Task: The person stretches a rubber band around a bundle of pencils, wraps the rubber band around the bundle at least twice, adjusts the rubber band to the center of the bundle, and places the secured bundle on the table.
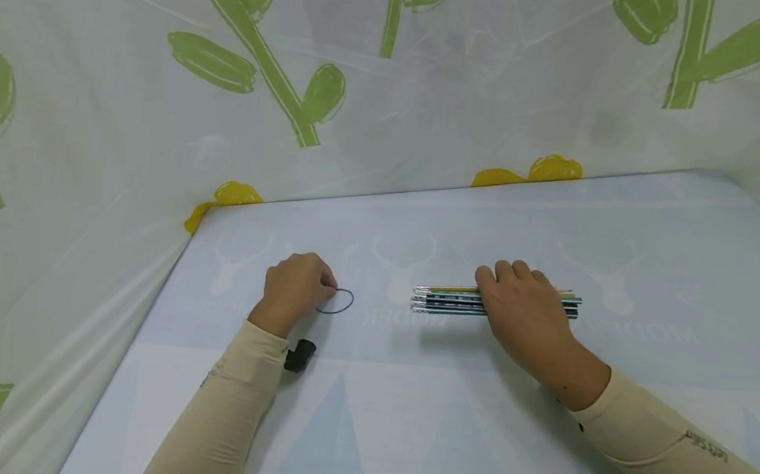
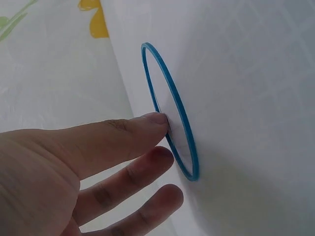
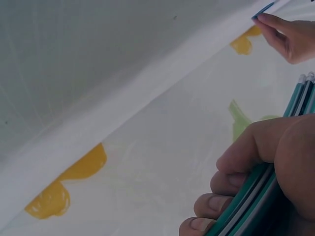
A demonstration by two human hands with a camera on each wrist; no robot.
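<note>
A thin blue rubber band (image 2: 170, 83) hangs as an open loop from my left hand (image 1: 297, 286), pinched between thumb and fingers. In the left wrist view the thumb (image 2: 123, 140) presses on one side of the loop. My right hand (image 1: 522, 308) grips a bundle of pencils (image 1: 447, 300) from above, and they lie sideways with their eraser ends toward the left hand. Green, dark and yellow pencils show in the bundle. The right wrist view shows fingers (image 3: 231, 182) curled round the pencils (image 3: 251, 199). A gap separates the band from the pencil ends.
A small black object (image 1: 300, 355) lies beside my left wrist. Beneath both hands is a table with a pale printed cloth (image 1: 454, 439). Behind its far edge hangs a white sheet (image 1: 439, 117) with green leaf and yellow prints.
</note>
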